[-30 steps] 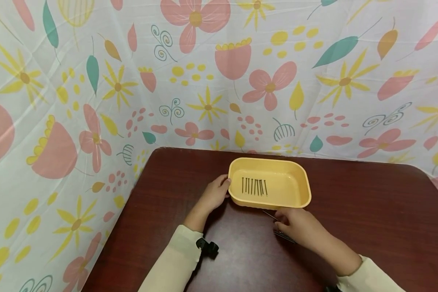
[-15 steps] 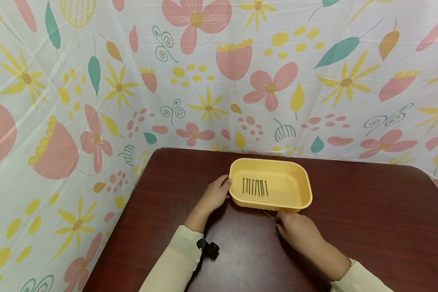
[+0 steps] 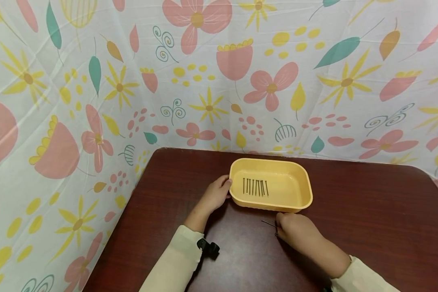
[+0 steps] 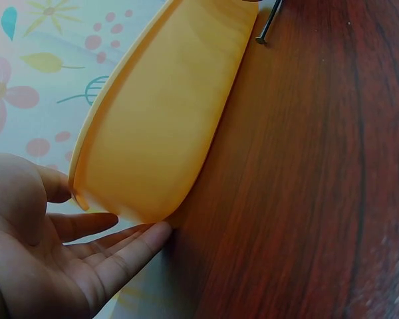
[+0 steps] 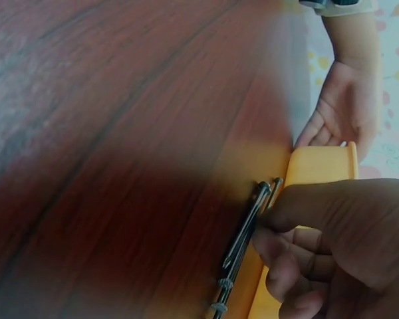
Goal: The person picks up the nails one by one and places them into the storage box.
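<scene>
A yellow plastic tray (image 3: 288,188) sits on the table, with several dark nails (image 3: 255,187) lying side by side in its left half. My left hand (image 3: 216,192) holds the tray's left end; in the left wrist view its thumb is at the rim and its fingers touch the lower wall. In front of the tray, my right hand (image 3: 300,233) pinches a nail (image 3: 269,224) that juts out to the left, head outward. More loose nails (image 5: 236,256) lie in a bunch at the right fingertips. The hand hides most of them in the head view.
The dark red-brown table (image 3: 241,259) has a rounded back edge against a flower-printed cloth (image 3: 204,81). A black camera mount (image 3: 209,248) is strapped at the left wrist.
My right hand has turned over the loose nails and covers more of them. The pinched nail's head has dropped away from the tray's front wall. The left hand and tray have stayed put.
</scene>
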{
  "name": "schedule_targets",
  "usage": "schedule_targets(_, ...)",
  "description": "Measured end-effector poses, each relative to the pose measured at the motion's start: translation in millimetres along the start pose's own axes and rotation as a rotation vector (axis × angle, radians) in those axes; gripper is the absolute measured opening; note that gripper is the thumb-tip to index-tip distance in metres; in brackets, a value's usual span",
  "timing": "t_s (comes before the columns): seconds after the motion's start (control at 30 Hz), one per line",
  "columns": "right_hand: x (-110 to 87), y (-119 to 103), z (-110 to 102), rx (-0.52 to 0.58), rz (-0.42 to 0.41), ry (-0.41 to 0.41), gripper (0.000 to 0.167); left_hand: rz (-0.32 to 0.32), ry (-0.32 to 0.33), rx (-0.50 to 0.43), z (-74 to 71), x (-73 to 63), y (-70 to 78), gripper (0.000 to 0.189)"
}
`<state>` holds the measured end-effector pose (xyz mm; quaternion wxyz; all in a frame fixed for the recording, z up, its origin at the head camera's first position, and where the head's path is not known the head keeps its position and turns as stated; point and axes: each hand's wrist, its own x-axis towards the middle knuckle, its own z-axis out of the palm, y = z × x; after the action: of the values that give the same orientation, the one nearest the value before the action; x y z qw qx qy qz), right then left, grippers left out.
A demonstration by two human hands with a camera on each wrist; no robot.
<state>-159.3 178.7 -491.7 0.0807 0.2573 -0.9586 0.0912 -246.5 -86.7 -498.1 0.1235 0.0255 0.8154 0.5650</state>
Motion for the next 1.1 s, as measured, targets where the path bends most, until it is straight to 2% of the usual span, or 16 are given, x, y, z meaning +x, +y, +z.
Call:
schedule_targets(0.17, -0.2, 2.0, -3.9, 0.026, -0.025, -0.038, 0.034, -0.001, -0.004, 0.002, -0.2, -1.0, 0.8, 0.049)
schedule_targets(0.3, 0.6, 2.0, -11.6, 0.096, -0.052, -0.081, 0.027, 0.005, -0.004, 0.010, -0.2, -1.7, 1.3, 0.049)
schedule_targets(0.47, 5.7, -0.7, -25.4, 0.210, -0.069, -0.093, 0.019, 0.003, -0.004, 0.021, -0.5, -2.5, 1.8, 0.050)
schedule_targets(0.63, 16.3, -1.6, -40.0, 0.298, 0.013, -0.102, 0.010, 0.000, -0.002, 0.022, -0.4, -2.5, 1.4, 0.049)
schedule_targets(0.87, 37.2, 9.0, -58.3, 0.317, 0.132, -0.105, 0.005, -0.003, 0.000, 0.019, -0.1, -1.0, 0.7, 0.048)
schedule_targets(1.1, 69.1, 28.6, -60.8, 0.356, 0.264, -0.193, 0.012, 0.002, -0.002, 0.023, -1.3, -0.9, 0.7, 0.048)
